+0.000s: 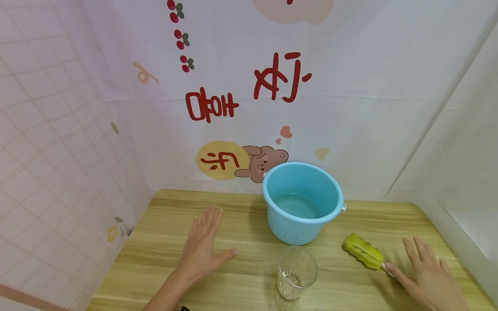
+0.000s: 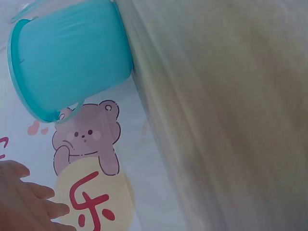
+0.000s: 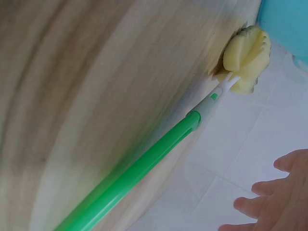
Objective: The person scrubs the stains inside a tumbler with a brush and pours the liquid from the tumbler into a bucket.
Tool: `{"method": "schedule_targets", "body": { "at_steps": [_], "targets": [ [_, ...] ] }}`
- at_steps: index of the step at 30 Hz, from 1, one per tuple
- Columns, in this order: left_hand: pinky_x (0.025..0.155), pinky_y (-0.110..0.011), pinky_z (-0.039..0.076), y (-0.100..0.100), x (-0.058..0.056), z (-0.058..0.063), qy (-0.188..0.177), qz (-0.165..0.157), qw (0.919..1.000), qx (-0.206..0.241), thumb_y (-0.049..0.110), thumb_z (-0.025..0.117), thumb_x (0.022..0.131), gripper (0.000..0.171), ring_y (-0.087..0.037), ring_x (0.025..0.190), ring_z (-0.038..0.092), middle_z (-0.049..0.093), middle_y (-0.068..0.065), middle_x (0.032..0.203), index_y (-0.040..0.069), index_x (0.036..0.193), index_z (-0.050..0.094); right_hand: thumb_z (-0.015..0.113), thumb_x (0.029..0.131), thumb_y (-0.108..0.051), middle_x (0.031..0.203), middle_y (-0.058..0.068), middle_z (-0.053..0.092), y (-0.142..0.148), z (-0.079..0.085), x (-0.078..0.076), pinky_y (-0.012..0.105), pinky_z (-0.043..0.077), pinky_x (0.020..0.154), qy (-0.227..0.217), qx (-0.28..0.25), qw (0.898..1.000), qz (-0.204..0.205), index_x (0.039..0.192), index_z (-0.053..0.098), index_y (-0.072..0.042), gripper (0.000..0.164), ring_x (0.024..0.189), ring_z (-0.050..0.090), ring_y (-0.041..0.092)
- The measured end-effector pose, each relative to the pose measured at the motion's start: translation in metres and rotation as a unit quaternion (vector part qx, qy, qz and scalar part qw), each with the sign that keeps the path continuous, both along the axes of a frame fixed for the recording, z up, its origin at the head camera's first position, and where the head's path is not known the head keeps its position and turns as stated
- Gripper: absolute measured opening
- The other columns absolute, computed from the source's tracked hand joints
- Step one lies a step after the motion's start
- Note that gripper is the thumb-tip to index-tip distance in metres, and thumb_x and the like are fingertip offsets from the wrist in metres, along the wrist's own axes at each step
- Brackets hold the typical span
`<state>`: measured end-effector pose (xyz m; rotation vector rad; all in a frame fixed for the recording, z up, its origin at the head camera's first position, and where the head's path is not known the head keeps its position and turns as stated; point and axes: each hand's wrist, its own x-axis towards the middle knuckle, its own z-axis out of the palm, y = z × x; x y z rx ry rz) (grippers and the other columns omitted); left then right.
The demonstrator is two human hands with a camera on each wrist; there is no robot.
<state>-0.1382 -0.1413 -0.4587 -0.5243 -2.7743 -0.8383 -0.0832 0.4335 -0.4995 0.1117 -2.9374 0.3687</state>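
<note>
My left hand (image 1: 204, 250) is spread over the left part of the table, fingers straight, holding nothing. A clear glass (image 1: 304, 270) with a little clear liquid in its bottom stands upright between my hands. To the right lies a sponge bottle brush (image 1: 362, 251) with a yellow-green head. Its green handle (image 3: 144, 166) shows in the right wrist view and is mostly hidden from the head view. My right hand (image 1: 432, 276) is beside the brush with fingers extended; its thumb overlaps the brush's neck in the head view. Behind the glass stands a light blue bucket (image 1: 292, 231) with water inside.
The wooden table (image 1: 163, 242) ends at a white printed cloth (image 1: 365, 129) hung behind it. More cloth closes off the left and right sides. The bucket stands close to the back edge.
</note>
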Motion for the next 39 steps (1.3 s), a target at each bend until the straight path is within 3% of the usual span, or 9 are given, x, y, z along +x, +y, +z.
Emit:
{"method": "schedule_targets", "body": {
  "at_steps": [5, 8, 12, 17, 27, 31, 35, 39],
  "targets": [
    [0.127, -0.054, 0.003, 0.005, 0.001, -0.005, 0.001, -0.014, 0.9993, 0.034, 0.070, 0.074, 0.084, 0.115, -0.032, 0.160, 0.009, 0.012, -0.012, 0.174, 0.011, 0.167, 0.022, 0.059, 0.105, -0.051, 0.160, 0.045, 0.010, 0.001, 0.002, 0.004, 0.086, 0.004, 0.106, -0.031, 0.000, 0.999, -0.008, 0.164, 0.002, 0.005, 0.100, 0.145, 0.011, 0.067],
    [0.128, -0.053, 0.003, 0.008, 0.002, -0.006, 0.004, -0.025, 0.9985, 0.049, 0.070, 0.075, 0.084, 0.115, -0.032, 0.160, 0.010, 0.014, -0.011, 0.173, 0.010, 0.167, 0.024, 0.058, 0.104, -0.055, 0.155, 0.047, 0.022, 0.002, 0.003, 0.005, 0.086, 0.029, 0.094, -0.055, 0.012, 0.998, -0.011, 0.162, 0.012, 0.009, 0.098, 0.133, 0.030, 0.071],
    [0.127, -0.057, 0.006, 0.012, 0.003, -0.006, 0.004, -0.040, 0.9971, 0.065, 0.070, 0.075, 0.084, 0.114, -0.034, 0.159, 0.012, 0.017, -0.011, 0.173, 0.010, 0.167, 0.025, 0.057, 0.104, -0.055, 0.146, 0.047, 0.037, 0.003, 0.002, 0.006, 0.080, 0.044, 0.078, -0.069, 0.029, 0.997, -0.006, 0.154, 0.030, 0.015, 0.090, 0.119, 0.044, 0.072],
    [0.124, -0.064, 0.010, 0.016, 0.003, -0.008, 0.003, -0.049, 0.9958, 0.077, 0.067, 0.077, 0.084, 0.113, -0.034, 0.159, 0.016, 0.020, -0.012, 0.172, 0.009, 0.166, 0.026, 0.057, 0.105, -0.056, 0.143, 0.046, 0.041, 0.004, -0.002, 0.006, 0.079, 0.045, 0.079, -0.085, 0.036, 0.996, -0.005, 0.149, 0.039, 0.015, 0.086, 0.118, 0.046, 0.072],
    [0.122, -0.066, 0.015, 0.019, 0.001, -0.011, -0.008, -0.083, 0.9871, 0.137, 0.060, 0.079, 0.087, 0.105, -0.036, 0.157, 0.023, 0.026, -0.011, 0.171, 0.008, 0.165, 0.031, 0.053, 0.103, -0.065, 0.134, 0.046, 0.048, 0.004, -0.005, 0.006, 0.070, 0.052, 0.066, -0.149, 0.042, 0.988, -0.028, 0.142, 0.047, 0.016, 0.090, 0.108, 0.055, 0.068],
    [0.117, -0.074, 0.019, 0.021, 0.002, -0.012, -0.034, -0.097, 0.9787, 0.177, 0.056, 0.080, 0.088, 0.101, -0.042, 0.155, 0.023, 0.025, -0.011, 0.171, 0.013, 0.165, 0.032, 0.053, 0.101, -0.068, 0.127, 0.045, 0.053, 0.004, -0.005, 0.006, 0.068, 0.054, 0.068, -0.170, 0.044, 0.984, -0.031, 0.138, 0.051, 0.017, 0.093, 0.102, 0.060, 0.064],
    [0.110, -0.081, 0.023, 0.024, 0.004, -0.013, -0.079, -0.121, 0.9651, 0.219, 0.045, 0.081, 0.090, 0.095, -0.047, 0.155, 0.021, 0.023, -0.012, 0.172, 0.017, 0.166, 0.031, 0.056, 0.099, -0.070, 0.119, 0.042, 0.058, 0.005, -0.006, 0.007, 0.063, 0.056, 0.065, -0.177, 0.043, 0.983, -0.032, 0.133, 0.056, 0.016, 0.093, 0.094, 0.065, 0.056],
    [0.111, -0.080, 0.023, 0.027, 0.005, -0.014, -0.104, -0.154, 0.9541, 0.235, 0.041, 0.080, 0.093, 0.092, -0.047, 0.155, 0.020, 0.021, -0.015, 0.171, 0.017, 0.166, 0.029, 0.058, 0.098, -0.070, 0.111, 0.033, 0.063, 0.007, -0.008, 0.009, 0.058, 0.056, 0.061, -0.176, 0.044, 0.983, -0.035, 0.128, 0.061, 0.013, 0.089, 0.088, 0.068, 0.046]
  ]
}}
